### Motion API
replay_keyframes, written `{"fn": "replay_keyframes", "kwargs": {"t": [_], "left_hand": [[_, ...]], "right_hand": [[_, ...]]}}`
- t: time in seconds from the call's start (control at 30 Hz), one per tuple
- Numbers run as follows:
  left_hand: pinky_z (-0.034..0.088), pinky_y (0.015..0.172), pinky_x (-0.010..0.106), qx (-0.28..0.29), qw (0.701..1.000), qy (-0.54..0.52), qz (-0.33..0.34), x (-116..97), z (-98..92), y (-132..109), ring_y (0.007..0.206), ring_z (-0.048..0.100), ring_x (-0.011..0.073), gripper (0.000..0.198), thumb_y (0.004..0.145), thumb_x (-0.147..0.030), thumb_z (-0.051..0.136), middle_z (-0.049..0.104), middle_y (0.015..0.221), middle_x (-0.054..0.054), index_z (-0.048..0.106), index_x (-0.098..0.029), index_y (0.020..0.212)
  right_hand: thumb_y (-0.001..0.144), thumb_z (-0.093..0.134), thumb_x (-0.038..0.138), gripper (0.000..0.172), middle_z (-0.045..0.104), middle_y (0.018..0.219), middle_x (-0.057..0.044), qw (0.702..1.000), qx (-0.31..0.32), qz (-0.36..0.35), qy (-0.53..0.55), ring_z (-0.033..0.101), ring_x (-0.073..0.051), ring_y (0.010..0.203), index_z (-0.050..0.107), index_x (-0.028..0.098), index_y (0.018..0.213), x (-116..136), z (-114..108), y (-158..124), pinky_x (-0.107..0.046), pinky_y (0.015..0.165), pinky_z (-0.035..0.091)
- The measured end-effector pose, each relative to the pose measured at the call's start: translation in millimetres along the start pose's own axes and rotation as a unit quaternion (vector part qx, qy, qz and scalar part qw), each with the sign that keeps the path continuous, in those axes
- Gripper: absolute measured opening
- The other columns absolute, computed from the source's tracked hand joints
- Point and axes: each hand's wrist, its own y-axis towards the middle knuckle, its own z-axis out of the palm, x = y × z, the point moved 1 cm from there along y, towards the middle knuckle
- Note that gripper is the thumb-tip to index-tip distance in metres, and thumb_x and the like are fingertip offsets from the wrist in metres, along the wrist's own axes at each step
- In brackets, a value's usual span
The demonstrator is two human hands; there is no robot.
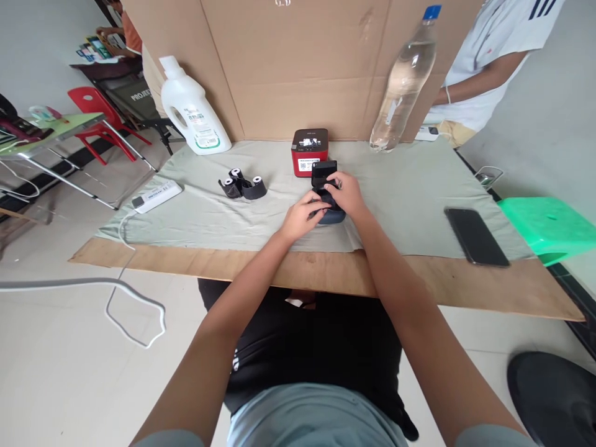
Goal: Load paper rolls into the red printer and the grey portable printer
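A small dark device (pixel 334 216), its lid (pixel 323 172) raised, is held on the surface (pixel 326 272) just in front of the red printer (pixel 310 151). The left hand (pixel 302 217) has its fingers curled against the side, and the right hand (pixel 347 194) has them closed over the top. If pressed unevenly, the device could be shoved into the red printer, or the lid strained at its hinge.

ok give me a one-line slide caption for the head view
The left hand and right hand hold a small dark device on the cloth before a red box.
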Motion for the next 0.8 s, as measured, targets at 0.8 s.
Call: {"fn": "replay_keyframes", "kwargs": {"t": [0.8], "left_hand": [[0.051, 0.071, 0.026, 0.001, 1.000, 0.020, 0.001, -5.3, -3.1, -0.2, 0.075, 0.060, 0.0115, 0.026, 0.100, -0.031, 0.056, 0.067, 0.108, 0.006, 0.079, -0.023, 0.110]], "right_hand": [[0.089, 0.059, 0.034, 0.030, 0.070, 0.102, -0.010, 0.999, 0.028, 0.007, 0.035, 0.065, -0.028, 0.097, 0.073, 0.021, 0.112, -13.9, -3.2, -6.1, -0.048, 0.099, 0.052]]}}
